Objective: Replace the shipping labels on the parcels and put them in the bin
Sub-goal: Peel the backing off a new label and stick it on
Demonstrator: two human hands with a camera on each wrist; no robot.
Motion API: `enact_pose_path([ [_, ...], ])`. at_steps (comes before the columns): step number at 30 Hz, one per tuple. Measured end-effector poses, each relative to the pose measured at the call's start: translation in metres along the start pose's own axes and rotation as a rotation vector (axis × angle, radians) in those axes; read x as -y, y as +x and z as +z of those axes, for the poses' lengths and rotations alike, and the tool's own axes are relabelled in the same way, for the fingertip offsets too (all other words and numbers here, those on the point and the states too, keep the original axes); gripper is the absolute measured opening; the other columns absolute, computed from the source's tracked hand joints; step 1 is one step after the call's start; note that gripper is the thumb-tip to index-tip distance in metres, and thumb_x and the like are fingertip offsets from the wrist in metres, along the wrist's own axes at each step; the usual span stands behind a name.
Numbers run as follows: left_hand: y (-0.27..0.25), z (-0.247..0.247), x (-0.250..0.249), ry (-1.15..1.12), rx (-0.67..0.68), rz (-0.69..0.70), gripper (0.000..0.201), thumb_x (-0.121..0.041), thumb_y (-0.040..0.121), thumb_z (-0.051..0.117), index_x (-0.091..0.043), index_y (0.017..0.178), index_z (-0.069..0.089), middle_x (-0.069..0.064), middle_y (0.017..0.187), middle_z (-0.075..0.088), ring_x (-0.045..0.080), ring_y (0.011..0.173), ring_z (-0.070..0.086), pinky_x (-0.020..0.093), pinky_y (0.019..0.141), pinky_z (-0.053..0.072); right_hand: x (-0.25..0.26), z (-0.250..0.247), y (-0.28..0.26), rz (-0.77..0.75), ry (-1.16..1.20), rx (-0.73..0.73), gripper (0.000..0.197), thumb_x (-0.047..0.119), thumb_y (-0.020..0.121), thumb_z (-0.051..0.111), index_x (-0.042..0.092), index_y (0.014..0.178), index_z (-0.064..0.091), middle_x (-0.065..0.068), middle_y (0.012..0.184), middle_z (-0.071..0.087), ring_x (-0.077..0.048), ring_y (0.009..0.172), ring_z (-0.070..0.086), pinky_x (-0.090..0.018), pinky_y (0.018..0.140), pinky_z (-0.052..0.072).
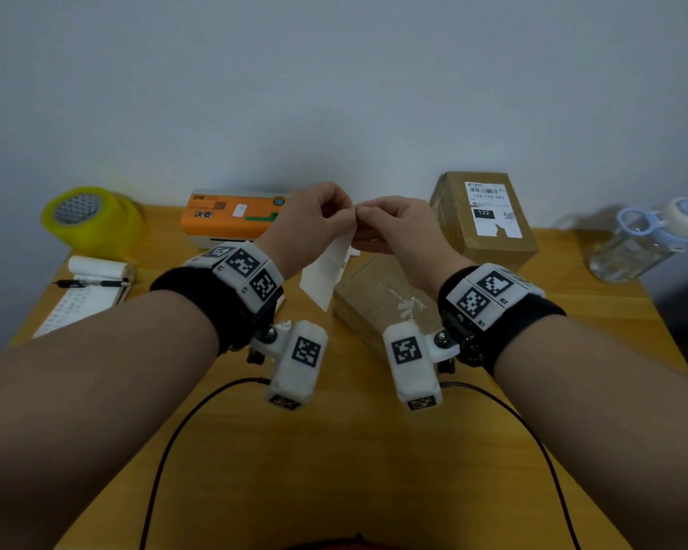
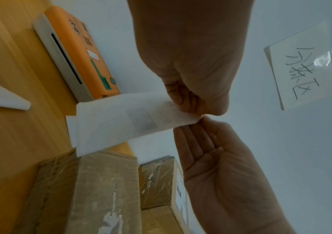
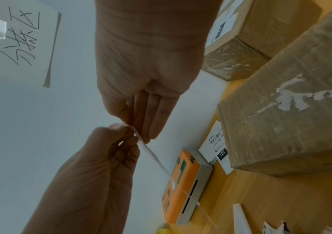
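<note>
Both hands are raised over the table and meet at the top corner of a white shipping label (image 1: 326, 271), which hangs down between them. My left hand (image 1: 344, 214) pinches that corner, and my right hand (image 1: 368, 214) pinches it from the other side. The left wrist view shows the label (image 2: 125, 120) as a translucent sheet with faint print. In the right wrist view the label (image 3: 151, 152) is edge-on. Below the hands lies a brown parcel (image 1: 378, 307) with torn label scraps on top. A second parcel (image 1: 485, 232) at the back right carries a printed label (image 1: 491, 210).
An orange label printer (image 1: 231, 216) stands by the wall with a yellow tape roll (image 1: 92, 220) to its left. A notepad with a pen (image 1: 84, 295) lies at the left and a water bottle (image 1: 648, 240) at the right. Spare labels (image 3: 215, 147) lie beside the near parcel.
</note>
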State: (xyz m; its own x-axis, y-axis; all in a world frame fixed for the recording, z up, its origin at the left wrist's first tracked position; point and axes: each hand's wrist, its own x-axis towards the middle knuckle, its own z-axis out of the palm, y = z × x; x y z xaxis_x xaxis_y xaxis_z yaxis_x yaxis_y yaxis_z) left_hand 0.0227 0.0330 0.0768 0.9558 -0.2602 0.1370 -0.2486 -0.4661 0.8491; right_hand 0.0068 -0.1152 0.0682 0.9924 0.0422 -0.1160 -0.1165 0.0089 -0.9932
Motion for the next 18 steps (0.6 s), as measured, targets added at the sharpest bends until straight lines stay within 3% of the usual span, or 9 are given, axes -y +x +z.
enact_pose_path([
  [2,0.000,-0.002,0.002,-0.129,0.020,-0.078,0.013,-0.011,0.089,0.053,-0.017,0.078,0.055,0.005,0.081,0.060,0.018,0.076,0.058,0.034,0.074,0.051,-0.002,-0.002,0.000,0.000,-0.020,-0.011,0.018,0.009,0.092,0.058,0.003,0.107,0.065,-0.010,0.095,0.070,-0.018,0.085,0.068,-0.031,0.077,0.059],
  [4,0.000,-0.003,0.003,-0.330,0.059,-0.162,0.016,-0.007,0.092,0.049,-0.014,0.078,0.052,0.012,0.088,0.064,0.022,0.081,0.065,0.031,0.075,0.056,-0.007,-0.005,0.001,0.010,-0.130,-0.036,0.031,0.022,0.091,0.060,0.012,0.121,0.057,-0.002,0.108,0.065,-0.014,0.099,0.063,-0.028,0.080,0.055],
  [7,-0.003,-0.005,0.001,-0.552,0.066,-0.270,0.020,-0.005,0.096,0.041,-0.011,0.078,0.047,0.010,0.090,0.068,0.019,0.079,0.070,0.025,0.068,0.058,-0.014,-0.012,-0.001,0.192,-0.116,-0.007,0.054,0.037,0.091,0.059,0.014,0.136,0.041,-0.003,0.121,0.061,-0.012,0.093,0.064,-0.020,0.067,0.050],
  [11,-0.003,-0.011,0.005,-0.685,-0.036,-0.330,0.019,-0.006,0.098,0.038,-0.012,0.080,0.042,0.003,0.078,0.073,0.017,0.075,0.071,0.023,0.063,0.056,-0.025,-0.028,-0.004,0.300,-0.078,0.032,0.035,0.029,0.090,0.062,0.004,0.115,0.061,-0.009,0.104,0.072,-0.022,0.092,0.069,-0.027,0.072,0.055],
  [13,-0.003,-0.012,0.007,-0.677,-0.064,-0.361,0.013,-0.011,0.099,0.038,-0.010,0.087,0.044,0.003,0.079,0.074,0.018,0.076,0.072,0.024,0.063,0.056,-0.027,-0.031,-0.005,0.265,-0.074,-0.010,0.022,0.022,0.091,0.062,0.005,0.104,0.065,-0.009,0.103,0.071,-0.017,0.086,0.067,-0.022,0.064,0.052],
  [16,-0.006,-0.007,0.006,-0.618,0.076,-0.431,0.029,-0.029,0.100,0.041,-0.005,0.111,0.052,0.010,0.094,0.071,0.022,0.083,0.070,0.030,0.071,0.058,-0.024,-0.027,-0.007,0.185,-0.008,-0.080,0.015,0.021,0.092,0.060,0.008,0.100,0.065,-0.010,0.100,0.071,-0.014,0.073,0.064,-0.017,0.051,0.047],
  [18,-0.011,-0.001,0.002,-0.547,0.233,-0.447,0.032,-0.034,0.098,0.044,-0.008,0.113,0.057,0.011,0.098,0.069,0.022,0.087,0.069,0.031,0.076,0.058,-0.022,-0.023,-0.006,0.141,0.027,-0.121,0.014,0.021,0.092,0.061,0.008,0.098,0.063,-0.010,0.095,0.070,-0.015,0.069,0.062,-0.019,0.050,0.047],
])
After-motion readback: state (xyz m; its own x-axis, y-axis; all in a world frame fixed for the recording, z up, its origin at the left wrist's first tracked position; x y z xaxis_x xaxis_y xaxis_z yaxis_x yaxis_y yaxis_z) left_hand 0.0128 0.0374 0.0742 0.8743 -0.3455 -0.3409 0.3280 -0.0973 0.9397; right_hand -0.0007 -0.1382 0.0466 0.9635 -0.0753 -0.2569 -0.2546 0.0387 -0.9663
